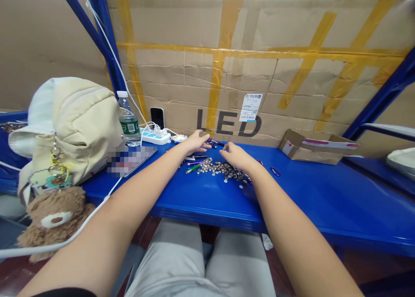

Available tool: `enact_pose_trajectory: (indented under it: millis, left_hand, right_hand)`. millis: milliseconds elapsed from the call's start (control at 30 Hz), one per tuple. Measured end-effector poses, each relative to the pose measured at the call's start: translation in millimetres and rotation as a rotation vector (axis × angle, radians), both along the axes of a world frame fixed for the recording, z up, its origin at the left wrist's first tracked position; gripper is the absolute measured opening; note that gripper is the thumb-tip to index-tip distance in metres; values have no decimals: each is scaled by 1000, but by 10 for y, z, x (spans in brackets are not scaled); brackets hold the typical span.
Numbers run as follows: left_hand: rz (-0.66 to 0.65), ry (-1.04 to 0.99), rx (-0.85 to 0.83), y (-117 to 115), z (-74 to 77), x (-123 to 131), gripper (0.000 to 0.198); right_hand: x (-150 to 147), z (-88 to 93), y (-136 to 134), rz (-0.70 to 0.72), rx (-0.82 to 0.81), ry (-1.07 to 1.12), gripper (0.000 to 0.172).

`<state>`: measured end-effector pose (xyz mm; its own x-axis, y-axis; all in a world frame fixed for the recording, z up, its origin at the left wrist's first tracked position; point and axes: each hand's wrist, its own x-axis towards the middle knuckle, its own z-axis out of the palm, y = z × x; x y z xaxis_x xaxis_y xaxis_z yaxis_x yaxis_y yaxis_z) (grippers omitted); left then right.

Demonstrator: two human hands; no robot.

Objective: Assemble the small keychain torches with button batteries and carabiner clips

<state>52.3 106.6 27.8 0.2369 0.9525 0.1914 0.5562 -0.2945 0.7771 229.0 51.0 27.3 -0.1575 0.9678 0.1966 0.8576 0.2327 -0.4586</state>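
My left hand (196, 142) is over the back of the blue table, its fingers stretched out and apart above several slim metallic tubes. My right hand (236, 155) is to its right with fingers curled down; anything between the fingertips is hidden. Dark and purple tubes (212, 143) lie between the hands. In front of my left hand are a green tube (192, 169), a purple tube (195, 163) and a black tube (197, 157). A heap of small round silver pieces (223, 168), like button cells, spreads below both hands, with darker metal parts (238, 175) beside my right wrist.
A purple carabiner-like clip (275, 171) and an open cardboard box (319, 148) are on the right. On the left are a phone (141, 161), a water bottle (129, 123), a power strip (154, 135) and a cream backpack (78, 119). A cardboard wall (181, 85) stands behind the table (207, 197).
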Motion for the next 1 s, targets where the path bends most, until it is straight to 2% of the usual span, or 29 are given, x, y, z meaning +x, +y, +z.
enact_pose_trajectory:
  millis: [67, 100, 133, 200, 300, 367, 433, 500, 600, 700, 800, 1000]
  left_hand:
    - [76, -115, 92, 51, -6, -17, 47]
    - [105, -82, 170, 56, -17, -54, 48]
    - [99, 8, 251, 48, -31, -106, 47]
    - [-9, 302, 353, 12, -67, -234, 35]
    - [-197, 639, 305, -34, -118, -379, 24]
    - [-215, 743, 284, -37, -135, -394, 23]
    - [-181, 793, 299, -37, -127, -356, 21]
    - [-153, 760, 330, -63, -91, -301, 22]
    - [-113, 530, 368, -162, -10, -248, 28]
    - [-152, 352, 330, -273, 53, -233, 27]
    - [-221, 313, 303, -340, 79, -224, 25]
    - [-237, 322, 306, -373, 92, -223, 23]
  right_hand:
    - [21, 8, 1, -2, -6, -24, 22]
    - [25, 13, -5, 11, -6, -43, 21]
    - [24, 20, -16, 29, -3, -64, 20]
    - [16, 30, -44, 78, 4, -109, 19]
    - [7, 32, -82, 157, 6, -177, 17]
    - [10, 23, -91, 204, -7, -223, 17]
    - [17, 13, -86, 240, -22, -269, 19]
    - [22, 3, -75, 257, -27, -306, 19]
    - [18, -22, -50, 249, -4, -335, 19]
    - [-10, -77, -6, 188, 72, -354, 22]
    - [-49, -146, 56, 134, 95, -371, 23]
    - [-84, -183, 126, 110, -59, -278, 18]
